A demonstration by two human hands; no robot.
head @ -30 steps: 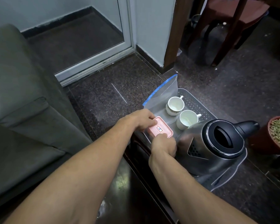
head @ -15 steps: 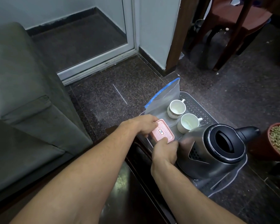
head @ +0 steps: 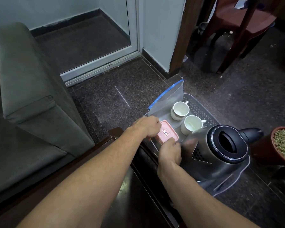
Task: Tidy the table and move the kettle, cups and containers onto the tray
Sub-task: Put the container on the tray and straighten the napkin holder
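A small pink lidded container [head: 167, 133] sits at the near left of the grey perforated tray [head: 197, 109]. My left hand [head: 146, 127] grips its left side and my right hand [head: 170, 152] grips its near end. Two white cups [head: 179, 111] [head: 192, 125] stand upright on the tray behind it. The steel kettle [head: 219, 150] with a black lid fills the tray's near right part. A clear zip bag with a blue seal [head: 169, 96] leans at the tray's far left edge.
The tray lies on a dark stone floor beside the dark wooden table [head: 118, 186] under my arms. A grey sofa [head: 23, 99] stands left, a terracotta pot of pebbles [head: 283, 145] right, a red chair [head: 243, 25] far back.
The view has tilted and shifted slightly. Both hands stay on the pink container, which sits in almost the same spot on the tray.
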